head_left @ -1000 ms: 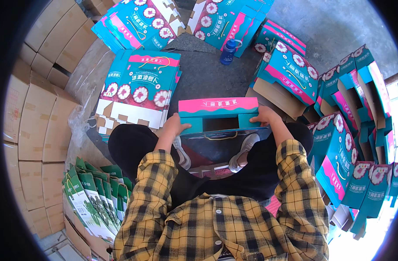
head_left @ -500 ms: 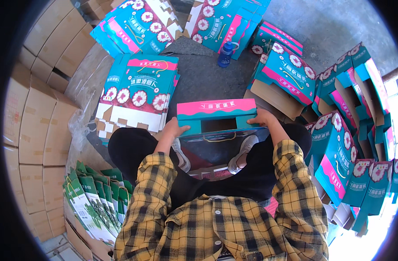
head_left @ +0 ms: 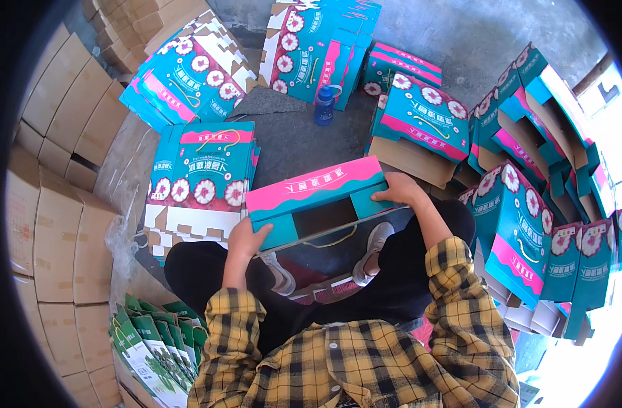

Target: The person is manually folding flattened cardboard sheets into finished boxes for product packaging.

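Observation:
Between my hands is a teal and pink gift box, its near top side open onto a dark inside and a yellow cord handle on its near edge. My left hand grips the left end, thumb over the rim. At the right end my right hand holds the other corner the same way. The box hangs tilted above my knees, its right end farther away than its left. Just left of it lies a stack of flat teal cartons, with white and brown tabs toward me.
More flat carton stacks lie at the far side, with a blue water bottle near them. Folded boxes crowd the right. Brown cartons are piled up at left, above green and white bags.
The box has turned, its left end dropping nearer me and its right end staying higher. Both hands keep their hold. The view has shifted slightly.

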### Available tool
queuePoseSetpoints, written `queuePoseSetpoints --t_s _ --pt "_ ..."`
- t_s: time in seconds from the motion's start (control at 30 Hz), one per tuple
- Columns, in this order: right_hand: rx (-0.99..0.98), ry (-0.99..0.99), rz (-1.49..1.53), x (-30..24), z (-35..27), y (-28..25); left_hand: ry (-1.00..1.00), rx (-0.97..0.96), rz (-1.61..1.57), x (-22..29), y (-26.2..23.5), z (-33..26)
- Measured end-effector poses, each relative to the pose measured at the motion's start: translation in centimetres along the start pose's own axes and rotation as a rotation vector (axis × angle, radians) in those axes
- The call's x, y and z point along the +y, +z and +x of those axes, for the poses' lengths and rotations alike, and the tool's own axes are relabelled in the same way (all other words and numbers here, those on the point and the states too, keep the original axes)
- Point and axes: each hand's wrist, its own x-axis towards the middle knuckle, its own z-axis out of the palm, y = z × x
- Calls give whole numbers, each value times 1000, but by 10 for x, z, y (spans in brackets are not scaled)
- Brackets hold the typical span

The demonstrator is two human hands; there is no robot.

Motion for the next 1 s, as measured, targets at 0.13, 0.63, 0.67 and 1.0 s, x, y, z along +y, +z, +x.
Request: queuePoseSetpoints --t_s 0.13,0.63,0.67,1.0 --pt "184 -90 178 -38 -21 -39 62 298 55 25 -42 -29" --pt "1102 222 121 76 -74 -129 805 842 42 233 -8 115" --pt "1107 223 124 92 -72 -124 764 776 18 243 3 124" --pt "1210 427 192 189 -38 -57 698 441 -140 280 99 197"
